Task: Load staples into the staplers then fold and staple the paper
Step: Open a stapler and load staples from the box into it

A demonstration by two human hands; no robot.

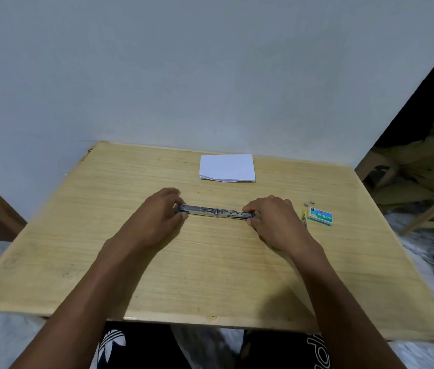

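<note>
- Stapler (216,211): I see it swung fully open and lying flat along the middle of the desk (210,275), its metal channel facing up. I cannot tell from here whether any staples sit in the channel.
- Left hand (157,217): its fingers and thumb are curled round the stapler's left end, gripping it.
- Right hand (274,219): it pinches the stapler's right end between thumb and fingertips.
- Staple box (320,216): it lies on the desk just right of the right hand. Two small grey staple strips (309,202) lie loose just beyond it, apart from the stapler.
- Yellow-green item (303,218): a slim object beside the box, partly hidden by the right hand. I cannot identify it.
- Paper (227,167): a white stack near the far edge of the desk, well apart from both hands. Its near edge shows several layers, so it may already be folded. No staple is visible in it.
- Progress, as I judge it: the task is in its loading step, with the stapler open and staples laid out.
- Remaining, as I judge it: seating a strip, closing the stapler, loading any further stapler, then folding the paper if needed and stapling it.
</note>
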